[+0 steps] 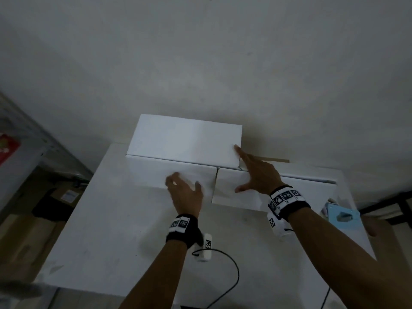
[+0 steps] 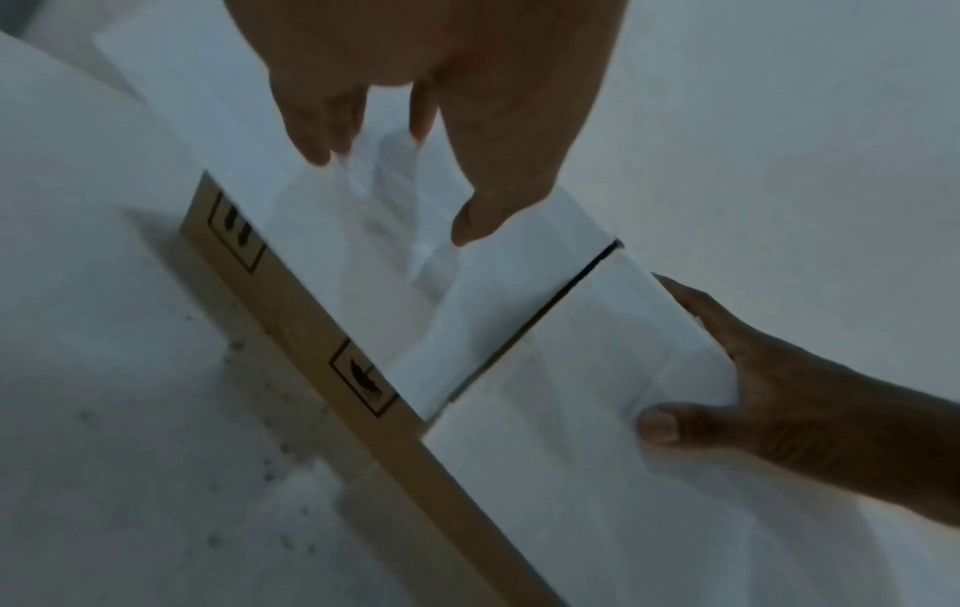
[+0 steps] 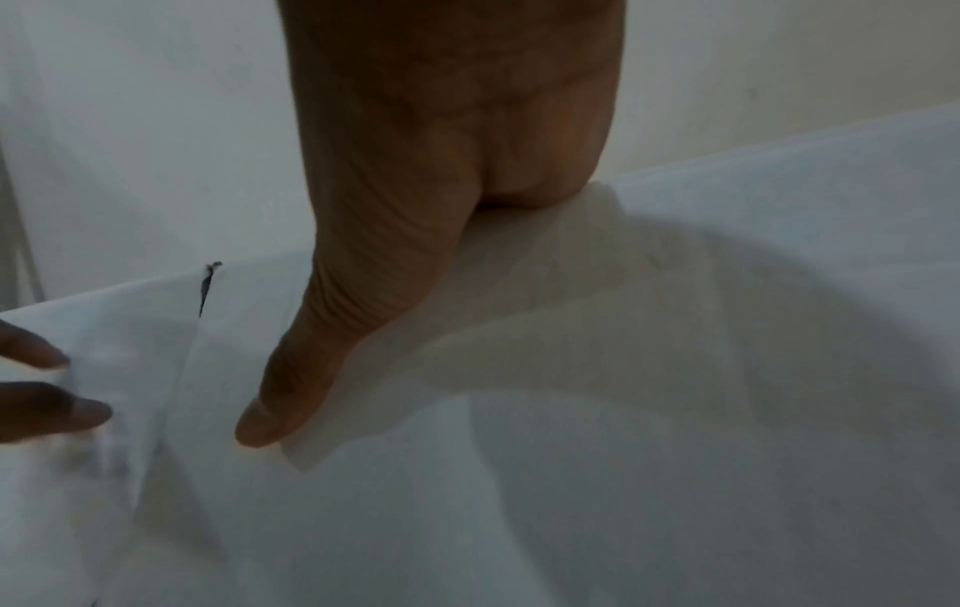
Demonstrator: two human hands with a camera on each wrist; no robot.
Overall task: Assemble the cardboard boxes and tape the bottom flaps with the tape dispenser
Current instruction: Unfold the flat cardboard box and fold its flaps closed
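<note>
Both hands spread flat, left hand and right hand pressing the white cardboard box flaps at the white bench back edge; uneven pressure could spring the flaps apart.

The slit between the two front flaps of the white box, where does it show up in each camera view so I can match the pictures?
Head: the slit runs near-vertical at centre, between the left hand and the right hand.
Left wrist: the slit is a dark diagonal line right of centre.
Right wrist: only its top end shows, a short dark line at left.
Shared landmark: the right thumb, pressing the flap beside the slit.
</note>
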